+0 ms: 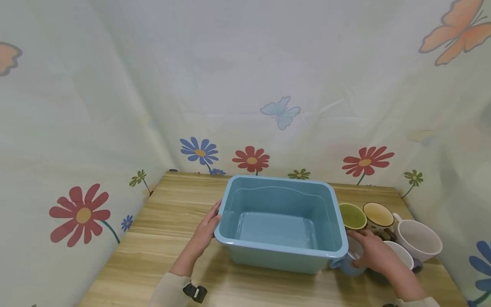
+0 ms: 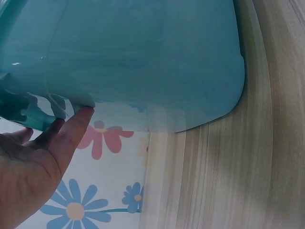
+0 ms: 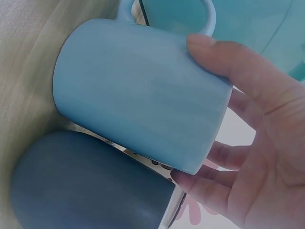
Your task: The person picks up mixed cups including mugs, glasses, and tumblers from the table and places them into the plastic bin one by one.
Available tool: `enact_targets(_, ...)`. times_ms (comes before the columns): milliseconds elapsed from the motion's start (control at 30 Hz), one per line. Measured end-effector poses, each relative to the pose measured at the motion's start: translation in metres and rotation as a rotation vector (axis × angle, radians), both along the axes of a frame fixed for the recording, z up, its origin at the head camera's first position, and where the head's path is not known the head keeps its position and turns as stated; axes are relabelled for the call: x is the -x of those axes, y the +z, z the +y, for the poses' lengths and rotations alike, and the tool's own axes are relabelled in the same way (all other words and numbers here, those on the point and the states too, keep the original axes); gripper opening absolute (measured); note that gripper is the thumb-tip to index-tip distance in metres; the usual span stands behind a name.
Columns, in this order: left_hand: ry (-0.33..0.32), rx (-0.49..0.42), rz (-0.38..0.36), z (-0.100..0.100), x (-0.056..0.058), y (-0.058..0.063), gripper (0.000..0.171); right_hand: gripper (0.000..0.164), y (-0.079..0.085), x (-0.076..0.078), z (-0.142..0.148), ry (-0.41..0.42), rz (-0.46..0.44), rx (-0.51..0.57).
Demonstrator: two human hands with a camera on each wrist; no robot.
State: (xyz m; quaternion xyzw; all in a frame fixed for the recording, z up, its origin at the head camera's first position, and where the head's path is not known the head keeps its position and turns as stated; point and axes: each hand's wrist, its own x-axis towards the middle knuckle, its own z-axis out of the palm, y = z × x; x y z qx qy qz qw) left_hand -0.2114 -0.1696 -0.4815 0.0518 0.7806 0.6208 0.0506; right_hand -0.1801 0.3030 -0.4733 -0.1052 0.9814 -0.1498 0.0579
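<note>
A light blue plastic basin [image 1: 276, 256] stands on the wooden table with a bare inside. My left hand [image 1: 207, 228] holds its left rim; in the left wrist view the fingers [image 2: 71, 136] reach up under the rim against the outer wall. My right hand [image 1: 374, 251] grips a light blue mug [image 3: 138, 90] at its mouth, thumb on one side and fingers on the other. That mug is upright at the basin's right side, its handle [image 3: 209, 16] toward the basin. A dark blue-grey mug [image 3: 90, 181] with a white inside [image 1: 399, 253] stands beside it.
Behind my right hand are a green-lined cup [image 1: 352, 216], a cup with a cream inside [image 1: 377, 214] and a large white mug [image 1: 418, 239]. The wooden table [image 1: 184, 200] meets a flower-printed curtain [image 1: 230, 85] at its back and sides.
</note>
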Motion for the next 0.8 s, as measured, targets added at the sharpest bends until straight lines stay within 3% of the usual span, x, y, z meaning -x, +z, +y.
enact_targets(400, -0.003, -0.005, 0.0, 0.0, 0.0, 0.001, 0.054, 0.082, 0.004, -0.002, 0.0, 0.009, -0.031, -0.003)
enact_targets(800, 0.006, -0.007, 0.0, 0.0, -0.001, 0.001, 0.054, 0.083, 0.011, -0.007, 0.004, 0.065, 0.044, 0.01)
